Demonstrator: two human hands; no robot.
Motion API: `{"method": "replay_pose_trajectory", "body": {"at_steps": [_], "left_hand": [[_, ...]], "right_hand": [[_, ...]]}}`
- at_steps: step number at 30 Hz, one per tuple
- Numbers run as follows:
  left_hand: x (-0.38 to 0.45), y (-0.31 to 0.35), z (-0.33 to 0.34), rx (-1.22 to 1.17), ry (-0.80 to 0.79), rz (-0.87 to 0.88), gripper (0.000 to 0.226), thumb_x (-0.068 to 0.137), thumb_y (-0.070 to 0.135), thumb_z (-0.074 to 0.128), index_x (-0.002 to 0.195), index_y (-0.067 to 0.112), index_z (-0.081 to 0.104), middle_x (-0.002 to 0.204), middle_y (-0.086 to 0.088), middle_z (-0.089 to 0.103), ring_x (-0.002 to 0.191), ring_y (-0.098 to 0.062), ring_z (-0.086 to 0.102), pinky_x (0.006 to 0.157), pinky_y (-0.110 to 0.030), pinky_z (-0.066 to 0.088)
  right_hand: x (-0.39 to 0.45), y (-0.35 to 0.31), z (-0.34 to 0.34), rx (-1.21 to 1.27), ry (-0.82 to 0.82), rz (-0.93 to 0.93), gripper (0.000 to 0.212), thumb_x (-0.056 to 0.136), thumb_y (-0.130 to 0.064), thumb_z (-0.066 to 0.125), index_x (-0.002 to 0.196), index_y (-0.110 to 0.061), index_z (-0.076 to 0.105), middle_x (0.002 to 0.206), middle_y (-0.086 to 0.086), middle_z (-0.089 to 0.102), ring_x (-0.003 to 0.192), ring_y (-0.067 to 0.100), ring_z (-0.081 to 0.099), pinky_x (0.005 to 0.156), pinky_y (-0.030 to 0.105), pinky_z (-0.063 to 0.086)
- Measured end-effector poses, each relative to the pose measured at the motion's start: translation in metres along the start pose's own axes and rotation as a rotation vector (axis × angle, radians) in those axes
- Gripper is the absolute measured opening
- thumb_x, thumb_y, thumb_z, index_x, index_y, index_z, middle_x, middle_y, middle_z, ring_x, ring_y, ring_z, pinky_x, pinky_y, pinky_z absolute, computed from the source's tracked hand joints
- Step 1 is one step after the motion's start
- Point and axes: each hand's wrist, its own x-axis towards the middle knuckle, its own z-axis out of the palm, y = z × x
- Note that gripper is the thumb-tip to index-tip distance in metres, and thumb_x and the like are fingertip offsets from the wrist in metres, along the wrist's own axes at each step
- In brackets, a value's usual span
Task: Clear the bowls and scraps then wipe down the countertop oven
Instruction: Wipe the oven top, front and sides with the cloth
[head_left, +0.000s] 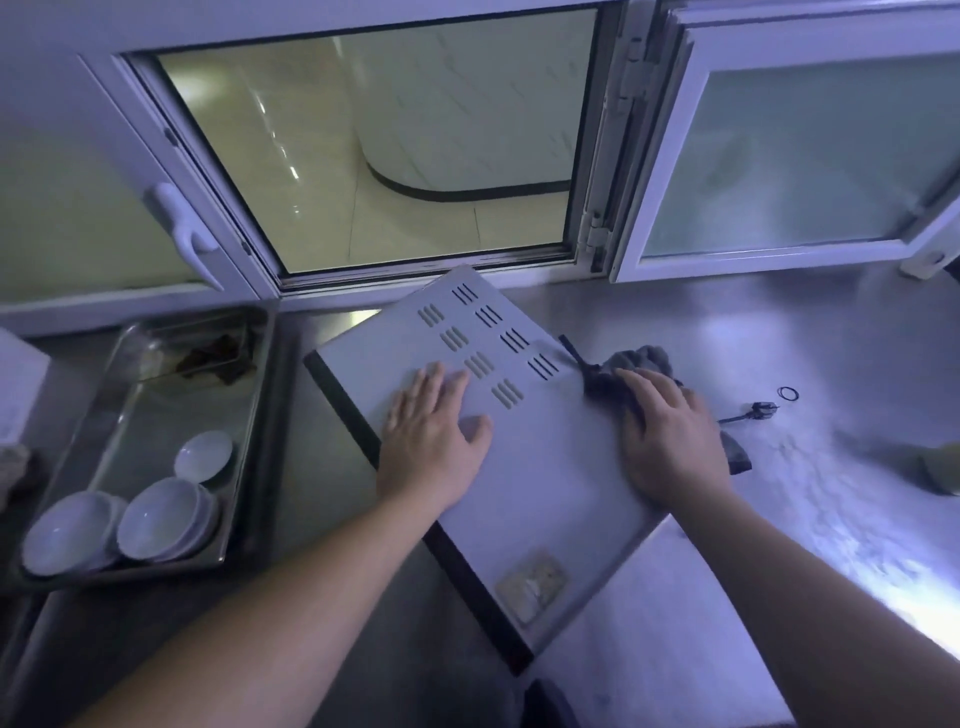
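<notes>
Left hand flat on oven top; right hand presses cloth at its right edge (fingers straight).

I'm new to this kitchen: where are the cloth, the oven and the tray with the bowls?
cloth (641, 358): head view, grey folds beyond the right hand.
oven (545, 467): head view, bare top panel between the hands.
tray (249, 415): head view, its right wall.

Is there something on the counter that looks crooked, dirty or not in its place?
Yes. The oven sits turned at an angle to the counter edge, and a worn, discoloured patch marks its top near the front. A small black ring and a plug lie loose on the counter right of it.
</notes>
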Motion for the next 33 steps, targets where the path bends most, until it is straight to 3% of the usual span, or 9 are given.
{"method": "replay_pose_trajectory", "body": {"at_steps": [7, 12, 14, 17, 19, 22, 27, 33], "left_hand": [[-0.036, 0.054, 0.015, -0.059, 0.079, -0.329, 0.069, 0.099, 0.054, 0.036, 0.161, 0.031, 0.018, 0.171, -0.002, 0.006, 0.157, -0.021, 0.002, 0.126, -0.044, 0.005], [-0.042, 0.063, 0.007, -0.123, -0.066, -0.388, 0.072, 0.098, 0.05, 0.038, 0.162, 0.03, 0.012, 0.171, -0.002, -0.002, 0.157, -0.023, -0.002, 0.125, -0.045, 0.001], [-0.032, 0.049, -0.004, -0.134, -0.085, -0.334, 0.064, 0.098, 0.051, 0.042, 0.157, 0.032, 0.025, 0.169, 0.0, 0.011, 0.154, -0.026, 0.01, 0.122, -0.047, 0.009], [-0.001, 0.0, -0.024, -0.111, -0.006, -0.105, 0.051, 0.098, 0.046, 0.047, 0.146, 0.031, 0.042, 0.159, 0.004, 0.031, 0.147, -0.024, 0.028, 0.118, -0.046, 0.023], [0.022, -0.042, -0.035, 0.003, 0.01, 0.04, 0.052, 0.098, 0.048, 0.044, 0.148, 0.032, 0.041, 0.161, 0.004, 0.03, 0.149, -0.022, 0.027, 0.12, -0.047, 0.024], [0.037, -0.086, -0.041, 0.167, -0.064, 0.173, 0.061, 0.1, 0.058, 0.03, 0.158, 0.04, 0.022, 0.169, 0.012, 0.013, 0.156, -0.015, 0.012, 0.126, -0.045, 0.014], [0.03, -0.096, -0.032, 0.12, -0.02, 0.153, 0.068, 0.096, 0.064, 0.022, 0.16, 0.043, 0.011, 0.169, 0.02, 0.006, 0.156, -0.006, 0.004, 0.127, -0.04, 0.012], [0.017, -0.089, -0.029, 0.079, 0.006, 0.068, 0.064, 0.101, 0.057, 0.034, 0.16, 0.041, 0.016, 0.169, 0.019, 0.007, 0.156, -0.006, 0.003, 0.127, -0.036, 0.007]], "right_hand": [[0.071, 0.026, -0.004, -0.14, -0.031, -0.32, 0.044, 0.1, -0.03, 0.052, 0.143, -0.036, 0.052, 0.147, -0.007, 0.054, 0.12, 0.037, 0.051, 0.097, 0.049, 0.047], [0.071, 0.022, -0.011, -0.355, 0.034, -0.401, 0.046, 0.102, -0.026, 0.048, 0.148, -0.032, 0.048, 0.15, -0.001, 0.051, 0.117, 0.039, 0.047, 0.099, 0.05, 0.041], [0.052, 0.012, -0.018, -0.403, 0.093, -0.397, 0.049, 0.101, -0.022, 0.05, 0.15, -0.029, 0.046, 0.151, 0.003, 0.049, 0.116, 0.04, 0.046, 0.101, 0.05, 0.038], [0.009, -0.013, -0.017, -0.39, 0.118, -0.368, 0.053, 0.099, -0.022, 0.054, 0.151, -0.03, 0.045, 0.153, 0.002, 0.046, 0.12, 0.04, 0.044, 0.102, 0.049, 0.034], [-0.02, -0.029, -0.009, -0.361, 0.063, -0.305, 0.054, 0.099, -0.023, 0.05, 0.151, -0.034, 0.042, 0.156, -0.003, 0.042, 0.124, 0.038, 0.041, 0.105, 0.049, 0.033], [-0.04, -0.042, 0.007, -0.26, 0.001, -0.107, 0.054, 0.098, -0.023, 0.042, 0.149, -0.04, 0.037, 0.159, -0.011, 0.036, 0.133, 0.034, 0.033, 0.113, 0.047, 0.025], [-0.041, -0.043, 0.014, -0.2, 0.011, -0.048, 0.051, 0.098, -0.024, 0.046, 0.147, -0.039, 0.042, 0.157, -0.013, 0.04, 0.138, 0.036, 0.033, 0.118, 0.05, 0.021], [-0.022, -0.033, 0.009, -0.168, 0.013, -0.148, 0.049, 0.098, -0.026, 0.049, 0.145, -0.036, 0.048, 0.154, -0.012, 0.044, 0.133, 0.034, 0.034, 0.118, 0.05, 0.021]]}}
